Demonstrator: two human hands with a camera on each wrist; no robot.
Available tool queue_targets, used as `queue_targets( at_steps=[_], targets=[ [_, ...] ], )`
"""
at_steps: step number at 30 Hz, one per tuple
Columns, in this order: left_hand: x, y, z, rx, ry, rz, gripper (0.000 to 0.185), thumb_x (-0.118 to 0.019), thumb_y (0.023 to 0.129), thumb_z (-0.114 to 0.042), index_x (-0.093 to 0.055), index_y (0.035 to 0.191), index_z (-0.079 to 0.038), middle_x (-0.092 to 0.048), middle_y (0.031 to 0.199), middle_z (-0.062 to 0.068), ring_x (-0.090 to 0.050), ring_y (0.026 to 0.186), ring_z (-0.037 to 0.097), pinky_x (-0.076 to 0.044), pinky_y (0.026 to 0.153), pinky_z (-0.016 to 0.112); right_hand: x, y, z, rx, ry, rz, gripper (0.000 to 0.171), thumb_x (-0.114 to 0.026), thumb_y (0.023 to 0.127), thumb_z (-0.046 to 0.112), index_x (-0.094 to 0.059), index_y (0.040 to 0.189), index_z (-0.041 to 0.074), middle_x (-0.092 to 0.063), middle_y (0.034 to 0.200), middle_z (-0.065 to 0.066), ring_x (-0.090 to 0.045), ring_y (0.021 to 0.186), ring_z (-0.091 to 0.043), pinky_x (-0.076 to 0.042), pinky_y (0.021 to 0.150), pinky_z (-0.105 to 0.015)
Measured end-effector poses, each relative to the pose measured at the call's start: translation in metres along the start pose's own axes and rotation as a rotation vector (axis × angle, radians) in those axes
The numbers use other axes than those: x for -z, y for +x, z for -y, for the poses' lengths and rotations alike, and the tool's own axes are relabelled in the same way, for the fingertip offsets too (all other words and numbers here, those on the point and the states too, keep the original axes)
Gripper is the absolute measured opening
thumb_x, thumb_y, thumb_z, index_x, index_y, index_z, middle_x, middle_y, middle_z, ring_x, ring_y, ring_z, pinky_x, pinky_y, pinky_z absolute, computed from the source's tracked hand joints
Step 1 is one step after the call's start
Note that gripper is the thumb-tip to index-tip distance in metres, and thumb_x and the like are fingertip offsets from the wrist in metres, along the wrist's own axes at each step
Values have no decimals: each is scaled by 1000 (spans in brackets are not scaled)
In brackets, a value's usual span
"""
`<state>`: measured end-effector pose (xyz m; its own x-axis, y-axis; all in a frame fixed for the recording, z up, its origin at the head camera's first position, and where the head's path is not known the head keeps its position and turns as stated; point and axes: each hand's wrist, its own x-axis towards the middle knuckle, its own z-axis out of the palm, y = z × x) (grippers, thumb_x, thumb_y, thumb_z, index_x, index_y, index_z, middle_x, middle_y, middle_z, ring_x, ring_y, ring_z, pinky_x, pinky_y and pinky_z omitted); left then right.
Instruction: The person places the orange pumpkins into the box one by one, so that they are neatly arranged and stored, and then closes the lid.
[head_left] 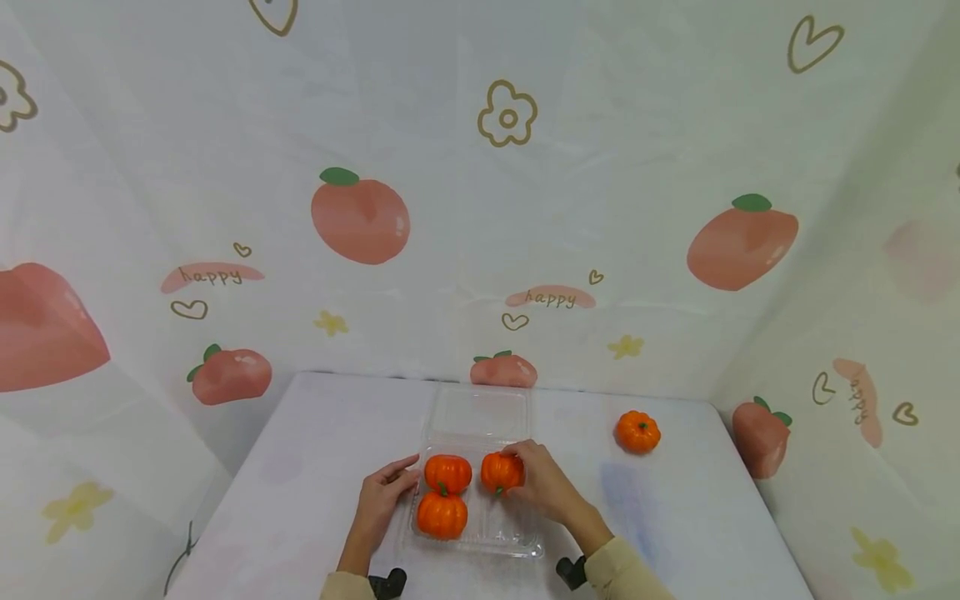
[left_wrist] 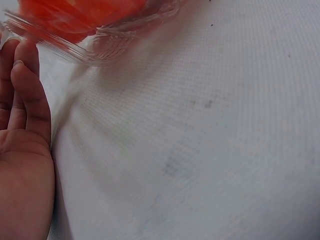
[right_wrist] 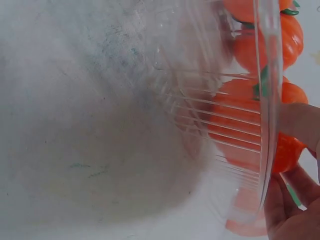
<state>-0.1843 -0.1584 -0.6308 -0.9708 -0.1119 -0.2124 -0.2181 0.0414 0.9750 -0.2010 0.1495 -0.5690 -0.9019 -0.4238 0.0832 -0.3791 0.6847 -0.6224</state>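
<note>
White table (head_left: 300, 467), peach-print backdrop (head_left: 360, 221)

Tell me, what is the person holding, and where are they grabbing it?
The right hand holds a small orange pumpkin by its side, inside the clear tray. The left hand only touches the tray's edge.

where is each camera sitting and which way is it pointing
Head: looks forward and down at the table; both forearms show, left hand at the clear clamshell tray, right hand gripping a toy pumpkin.
Left wrist: low over the cloth, facing the tray's edge; palm and fingers show.
Right wrist: low beside the tray wall; fingers on the pumpkin.
All share the tray.
</note>
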Motion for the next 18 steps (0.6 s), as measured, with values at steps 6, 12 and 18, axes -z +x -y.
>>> queue_targets(
  at_steps=[6, 12, 18],
  targets=[
    [0, 1, 2, -5, 11, -8, 44, -76, 91, -33, -72, 127, -8, -69, 87, 1, -62, 80, 13, -55, 75, 17, 4, -3, 2, -12, 39, 40, 48, -84, 84, 27, -61, 124, 15, -60, 122, -2, -52, 110, -20, -52, 95, -36],
    [0, 1, 2, 9, 3, -12, 43, -77, 90, -33, -72, 127, -12, -69, 89, 1, -63, 83, 13, -56, 78, 17, 9, -7, 4, -5, 61, 76, 28, -70, 97, 31, -65, 121, 19, -64, 119, 3, -52, 109, -18, -50, 94, -35],
    [0, 0, 2, -2, -8, -4, 45, -77, 90, -33, -71, 127, -8, -70, 89, 1, -64, 81, 12, -56, 79, 16, 9, -8, 5, 37, 12, 42, 32, -78, 88, 16, -66, 117, 17, -65, 116, 3, -53, 107, -18, -51, 95, -34]
  ],
)
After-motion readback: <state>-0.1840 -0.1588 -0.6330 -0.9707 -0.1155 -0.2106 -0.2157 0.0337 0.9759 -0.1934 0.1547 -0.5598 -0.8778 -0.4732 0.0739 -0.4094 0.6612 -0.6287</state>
